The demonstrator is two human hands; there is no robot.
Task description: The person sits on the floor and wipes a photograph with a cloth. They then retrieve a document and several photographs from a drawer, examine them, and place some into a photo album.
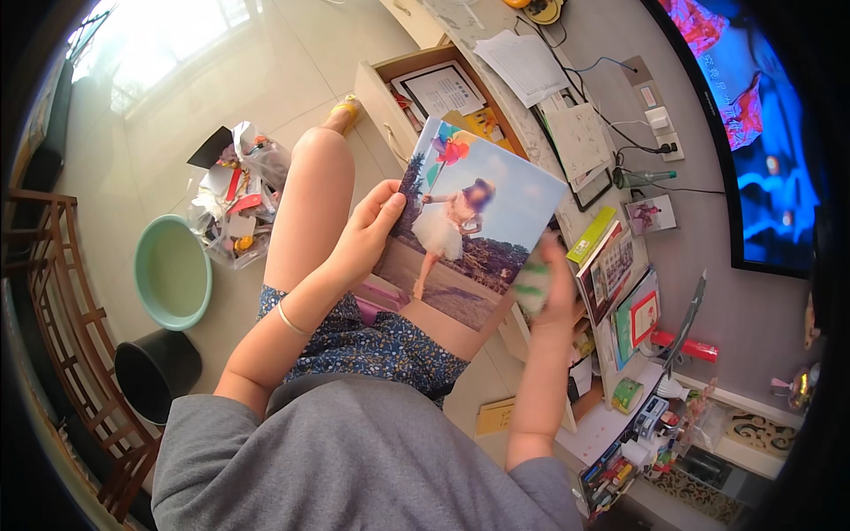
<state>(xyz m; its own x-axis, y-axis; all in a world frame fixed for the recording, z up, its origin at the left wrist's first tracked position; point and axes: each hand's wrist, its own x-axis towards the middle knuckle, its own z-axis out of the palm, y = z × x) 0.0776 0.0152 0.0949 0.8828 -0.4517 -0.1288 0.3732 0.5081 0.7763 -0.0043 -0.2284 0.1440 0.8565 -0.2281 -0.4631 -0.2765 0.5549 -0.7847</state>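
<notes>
A large photo panel (478, 226) lies tilted above my lap, printed with a person in a pale dress holding a colourful pinwheel. My left hand (372, 226) grips its left edge, thumb on the front and fingers behind. Beside the panel's lower right edge, my right hand (556, 285) is blurred. A green-and-white thing (531, 289), perhaps a cloth, is in that hand, too smeared to name surely. Whether the right hand touches the panel, I cannot tell. Behind the panel's upper edge stands a pulled-out drawer (382, 99) with papers and a yellow packet inside.
On the left floor are plastic bags of mixed items (236, 199), a green basin (174, 272) and a black bin (158, 375). A marble-topped cabinet (524, 133) on the right carries papers (521, 63), upright books (601, 259) and cables, below a lit television (764, 146).
</notes>
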